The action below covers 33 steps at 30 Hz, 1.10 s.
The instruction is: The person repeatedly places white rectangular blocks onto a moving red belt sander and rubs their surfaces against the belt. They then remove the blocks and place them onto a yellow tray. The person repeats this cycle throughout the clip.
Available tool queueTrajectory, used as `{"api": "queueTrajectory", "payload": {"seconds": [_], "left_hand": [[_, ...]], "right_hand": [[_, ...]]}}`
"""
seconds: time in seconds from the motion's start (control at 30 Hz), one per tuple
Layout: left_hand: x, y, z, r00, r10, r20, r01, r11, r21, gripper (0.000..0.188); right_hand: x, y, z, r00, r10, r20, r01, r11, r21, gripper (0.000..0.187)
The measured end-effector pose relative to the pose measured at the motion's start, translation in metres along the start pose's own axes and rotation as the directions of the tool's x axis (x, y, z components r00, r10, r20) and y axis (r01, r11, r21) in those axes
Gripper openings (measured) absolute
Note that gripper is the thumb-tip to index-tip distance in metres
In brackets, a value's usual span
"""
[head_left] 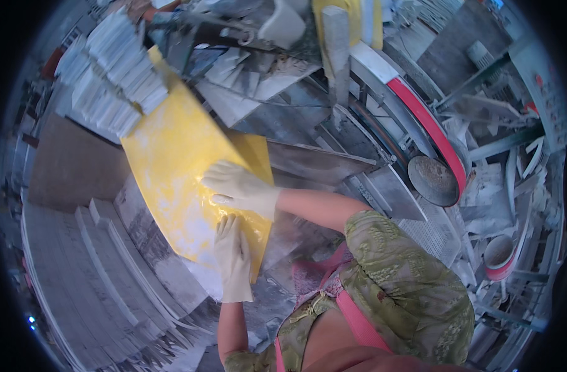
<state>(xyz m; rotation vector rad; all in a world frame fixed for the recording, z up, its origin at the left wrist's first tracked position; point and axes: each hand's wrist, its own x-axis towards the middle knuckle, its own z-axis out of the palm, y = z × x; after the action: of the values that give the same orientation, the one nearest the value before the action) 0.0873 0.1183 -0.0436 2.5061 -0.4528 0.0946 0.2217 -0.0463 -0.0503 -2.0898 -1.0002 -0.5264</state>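
Note:
A glossy yellow sheet [172, 149], streaked with white dust, slants across the middle of the view. My right hand [243, 188], in a cream-white glove, reaches over it from the right. Its fingers point left and lie stretched out along the sheet. Below it, my left hand [232, 259], gloved alike, rests near the sheet's lower end with fingers extended upward. The two hands are close together but apart. Neither shows anything gripped; what may lie under the palms is hidden.
Stacked pale strips [119, 68] stand beyond the sheet at upper left. A large stack of long grey-white pieces [79, 266] fills the lower left. At right is a machine with a red-edged belt [429, 124] around a dusty wheel [433, 180]. A grey post [336, 56] rises at the top.

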Motion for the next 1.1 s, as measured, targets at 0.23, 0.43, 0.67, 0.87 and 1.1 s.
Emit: {"api": "queueTrajectory", "payload": {"seconds": [0.23,0.43,0.67,0.87,1.1], "left_hand": [[0.006,0.020,0.003,0.996,-0.076,-0.040,0.079,0.994,0.077,0.027],[0.007,0.016,0.024,0.985,-0.142,-0.100,0.155,0.978,0.138,0.026],[0.020,0.027,0.046,0.949,-0.314,-0.024,0.282,0.814,0.507,0.040],[0.027,0.039,0.048,0.946,-0.323,-0.023,0.280,0.782,0.557,0.044],[0.036,0.034,0.055,0.927,-0.372,-0.055,0.327,0.727,0.603,0.047]], "right_hand": [[-0.093,0.062,-0.170,0.954,0.241,-0.177,-0.272,0.945,-0.180,0.031],[-0.255,0.112,-0.351,0.807,0.332,0.488,0.162,0.671,-0.723,0.009],[-0.341,0.160,-0.401,0.871,0.112,0.478,0.216,0.787,-0.577,0.015],[-0.348,0.167,-0.388,0.772,0.381,0.509,0.085,0.731,-0.677,0.020],[-0.324,0.151,-0.382,0.598,0.561,0.572,0.228,0.565,-0.793,0.025]]}}
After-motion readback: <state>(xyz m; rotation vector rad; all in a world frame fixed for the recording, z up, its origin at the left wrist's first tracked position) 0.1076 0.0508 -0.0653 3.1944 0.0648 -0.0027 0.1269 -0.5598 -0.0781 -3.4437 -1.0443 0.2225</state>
